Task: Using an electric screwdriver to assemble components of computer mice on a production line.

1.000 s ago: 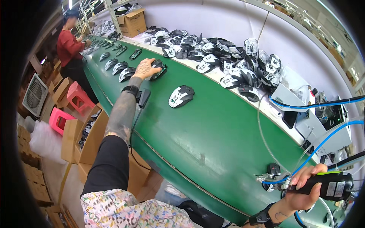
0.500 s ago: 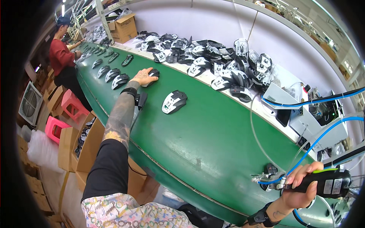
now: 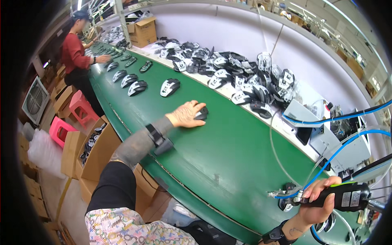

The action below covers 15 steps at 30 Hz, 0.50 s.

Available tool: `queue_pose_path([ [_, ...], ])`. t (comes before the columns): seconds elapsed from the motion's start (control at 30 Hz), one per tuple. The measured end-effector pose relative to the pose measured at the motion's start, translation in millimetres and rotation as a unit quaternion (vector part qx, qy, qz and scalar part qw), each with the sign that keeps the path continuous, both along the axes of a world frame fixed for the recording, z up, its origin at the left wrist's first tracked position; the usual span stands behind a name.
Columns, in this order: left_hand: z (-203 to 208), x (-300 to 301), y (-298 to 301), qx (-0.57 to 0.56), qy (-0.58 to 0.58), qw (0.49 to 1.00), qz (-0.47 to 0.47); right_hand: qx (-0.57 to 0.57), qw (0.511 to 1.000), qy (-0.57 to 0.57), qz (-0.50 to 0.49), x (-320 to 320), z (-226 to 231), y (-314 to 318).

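Note:
My left hand (image 3: 188,114) lies over a dark computer mouse (image 3: 201,114) on the green belt, its fingers curved around the shell and hiding most of it. Up the belt from it sits a black-and-white mouse shell (image 3: 170,87), untouched. At the lower right, my right hand (image 3: 317,200) grips a black electric screwdriver (image 3: 342,197) with a green strip, held roughly level. A blue air hose and metal fittings are at its front end. Just below those fittings another mouse shell (image 3: 286,205) is partly visible on the belt.
Several mouse shells (image 3: 137,87) line the green belt (image 3: 212,163) at the upper left, where a co-worker in red (image 3: 76,53) reaches over it. A heap of mouse shells (image 3: 245,77) lies along the far ledge. Cardboard boxes (image 3: 143,32) and pink stools (image 3: 61,130) stand around.
My left hand has left one mouse shell on the belt and moved right and nearer, onto another. The co-worker's hand now reaches over the belt. My right hand keeps the screwdriver.

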State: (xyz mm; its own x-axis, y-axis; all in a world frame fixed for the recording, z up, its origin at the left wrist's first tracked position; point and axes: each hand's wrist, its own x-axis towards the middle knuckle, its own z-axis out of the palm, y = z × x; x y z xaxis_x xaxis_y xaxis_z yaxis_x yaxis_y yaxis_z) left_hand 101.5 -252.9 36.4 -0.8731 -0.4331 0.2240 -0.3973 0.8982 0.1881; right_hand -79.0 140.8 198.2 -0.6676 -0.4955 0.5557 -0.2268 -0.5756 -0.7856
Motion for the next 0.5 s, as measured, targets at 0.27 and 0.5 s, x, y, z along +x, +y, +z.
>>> queue_pose_path([
  [0.27, 19, -34, 85, 0.140, 0.031, 0.983, -0.114, -0.038, 0.999, -0.002, -0.012, 7, 4, 9],
  [0.5, 38, -74, 199, 0.886, 0.282, 0.348, -0.116, -0.111, 0.992, -0.003, -0.053, 13, 6, 17],
])
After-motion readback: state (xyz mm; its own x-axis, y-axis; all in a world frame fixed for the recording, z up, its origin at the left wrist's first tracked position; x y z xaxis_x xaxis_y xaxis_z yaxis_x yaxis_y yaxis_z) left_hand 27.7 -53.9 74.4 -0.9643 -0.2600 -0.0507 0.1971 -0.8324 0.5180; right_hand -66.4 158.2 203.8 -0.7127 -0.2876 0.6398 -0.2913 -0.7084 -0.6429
